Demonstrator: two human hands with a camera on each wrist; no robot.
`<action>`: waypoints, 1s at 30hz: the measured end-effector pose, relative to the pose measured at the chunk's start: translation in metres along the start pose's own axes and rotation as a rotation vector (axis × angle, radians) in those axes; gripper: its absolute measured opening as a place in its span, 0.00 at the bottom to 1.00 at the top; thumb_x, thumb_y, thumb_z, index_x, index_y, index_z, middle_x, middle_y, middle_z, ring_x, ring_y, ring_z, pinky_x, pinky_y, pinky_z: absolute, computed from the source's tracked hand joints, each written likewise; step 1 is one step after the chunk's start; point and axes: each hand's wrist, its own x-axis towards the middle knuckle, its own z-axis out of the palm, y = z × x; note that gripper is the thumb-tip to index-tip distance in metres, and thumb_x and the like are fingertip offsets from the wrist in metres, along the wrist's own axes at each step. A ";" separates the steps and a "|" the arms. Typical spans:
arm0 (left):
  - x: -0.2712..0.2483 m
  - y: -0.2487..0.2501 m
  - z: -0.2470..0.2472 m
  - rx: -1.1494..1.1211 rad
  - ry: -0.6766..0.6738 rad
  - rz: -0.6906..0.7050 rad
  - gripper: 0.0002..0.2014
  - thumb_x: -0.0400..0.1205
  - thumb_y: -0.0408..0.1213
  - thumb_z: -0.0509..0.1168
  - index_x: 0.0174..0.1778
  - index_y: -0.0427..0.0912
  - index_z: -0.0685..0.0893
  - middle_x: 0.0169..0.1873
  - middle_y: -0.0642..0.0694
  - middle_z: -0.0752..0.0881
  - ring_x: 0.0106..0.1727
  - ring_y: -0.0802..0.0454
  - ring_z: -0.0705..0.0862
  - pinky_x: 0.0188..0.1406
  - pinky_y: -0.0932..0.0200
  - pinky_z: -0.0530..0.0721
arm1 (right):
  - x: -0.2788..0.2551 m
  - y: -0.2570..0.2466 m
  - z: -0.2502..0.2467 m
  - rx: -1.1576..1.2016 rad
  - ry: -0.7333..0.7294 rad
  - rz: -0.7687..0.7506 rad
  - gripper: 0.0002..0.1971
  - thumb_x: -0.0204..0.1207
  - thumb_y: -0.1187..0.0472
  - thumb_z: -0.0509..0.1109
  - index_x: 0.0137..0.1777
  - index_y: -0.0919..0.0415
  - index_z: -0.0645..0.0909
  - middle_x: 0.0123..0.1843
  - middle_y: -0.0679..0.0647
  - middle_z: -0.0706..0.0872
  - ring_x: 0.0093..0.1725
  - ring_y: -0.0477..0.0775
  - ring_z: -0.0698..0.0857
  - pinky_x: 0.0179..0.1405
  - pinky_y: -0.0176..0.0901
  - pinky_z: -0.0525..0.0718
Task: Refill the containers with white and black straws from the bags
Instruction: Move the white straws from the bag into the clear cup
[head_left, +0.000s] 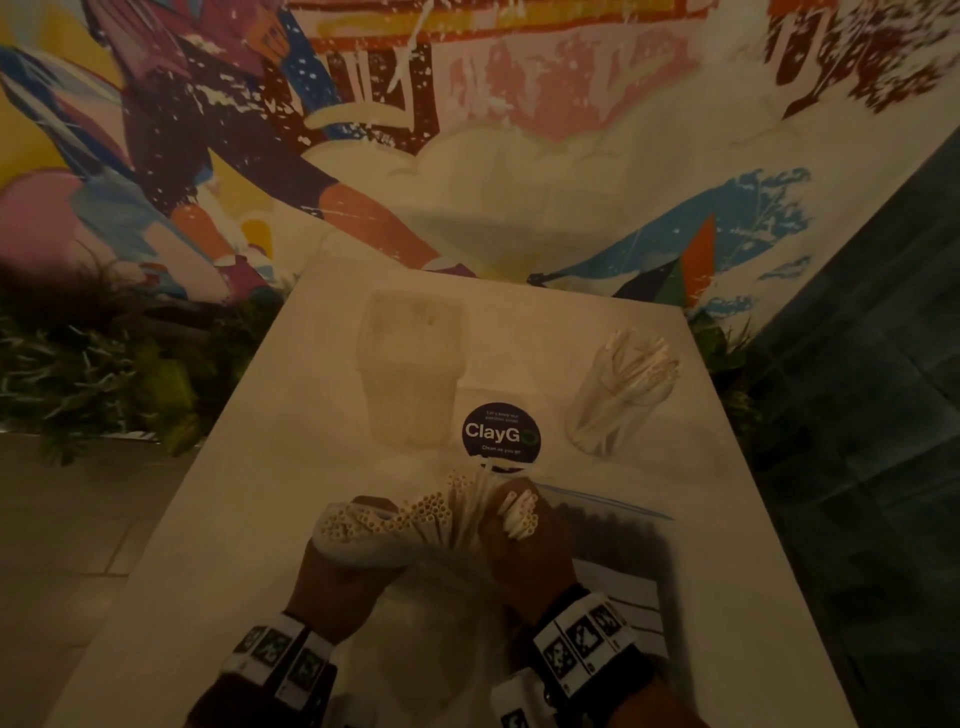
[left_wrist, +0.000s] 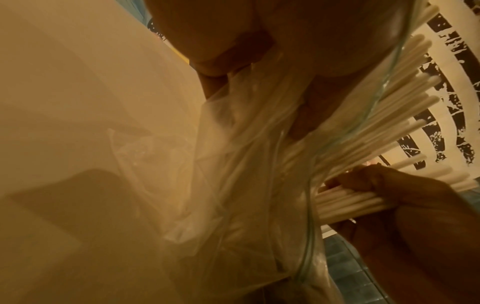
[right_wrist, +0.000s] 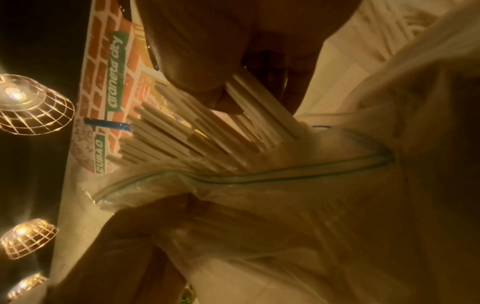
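Observation:
A clear zip bag (head_left: 415, 597) full of white straws (head_left: 415, 512) stands at the table's near edge, its mouth open and the straws fanning out. My left hand (head_left: 337, 577) grips the bag around its upper part, straws inside. My right hand (head_left: 524, 561) holds a small bunch of white straws (head_left: 519, 512) pulled partway out of the mouth; the left wrist view shows that bunch (left_wrist: 345, 203) in the right hand (left_wrist: 415, 205). A clear jar (head_left: 618, 400) with white straws stands at the back right. A frosted container (head_left: 410, 374) stands at the back centre.
A second zip bag (head_left: 613, 525) with dark straws lies flat on the table under and to the right of my right hand. A round dark "ClayGo" sticker (head_left: 501, 434) sits between the containers. The white table (head_left: 727, 545) ends at a painted wall, with plants on the left.

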 end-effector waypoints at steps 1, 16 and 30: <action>0.000 0.000 0.000 0.003 0.003 -0.005 0.25 0.53 0.61 0.82 0.42 0.56 0.89 0.45 0.42 0.88 0.46 0.45 0.88 0.43 0.45 0.89 | 0.000 0.001 0.002 -0.014 0.006 -0.030 0.09 0.75 0.52 0.57 0.41 0.54 0.75 0.35 0.43 0.72 0.36 0.39 0.72 0.42 0.25 0.75; -0.002 0.004 -0.001 0.044 -0.031 0.033 0.18 0.58 0.44 0.78 0.44 0.62 0.88 0.47 0.48 0.89 0.46 0.49 0.89 0.44 0.50 0.89 | 0.003 -0.023 -0.023 0.181 0.095 0.124 0.14 0.68 0.65 0.65 0.35 0.41 0.72 0.34 0.47 0.82 0.34 0.46 0.81 0.36 0.45 0.82; -0.001 0.011 0.001 0.092 -0.041 0.102 0.15 0.61 0.46 0.76 0.44 0.59 0.88 0.44 0.56 0.89 0.45 0.57 0.88 0.45 0.60 0.87 | 0.030 -0.090 -0.083 0.796 0.224 -0.027 0.15 0.67 0.77 0.60 0.34 0.53 0.71 0.33 0.60 0.84 0.35 0.60 0.84 0.41 0.47 0.84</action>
